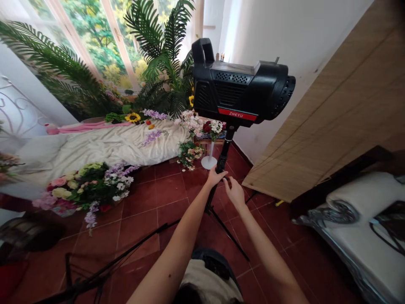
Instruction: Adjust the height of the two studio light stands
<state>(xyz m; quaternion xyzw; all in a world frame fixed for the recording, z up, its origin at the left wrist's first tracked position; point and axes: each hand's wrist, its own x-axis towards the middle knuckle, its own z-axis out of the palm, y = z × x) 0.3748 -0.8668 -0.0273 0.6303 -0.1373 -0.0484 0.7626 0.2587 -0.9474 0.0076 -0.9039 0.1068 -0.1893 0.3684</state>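
A black studio light (234,90) with a red label stands atop a black light stand (225,150), its round front facing right. My left hand (214,177) is wrapped around the stand's pole below the lamp. Just right of it, my right hand (235,191) has its fingers closed at a small dark knob (225,178) on the pole's side; the fingertips partly cover it. The stand's legs (229,235) spread over the floor below.
A bed with a cream cover (126,143) and flowers lies left, near palm fronds (164,55) and a window. A flower basket (88,185) stands before it. At right are a wooden blind (316,114) and a white sofa (363,236). Another black stand (126,249) crosses the tiles.
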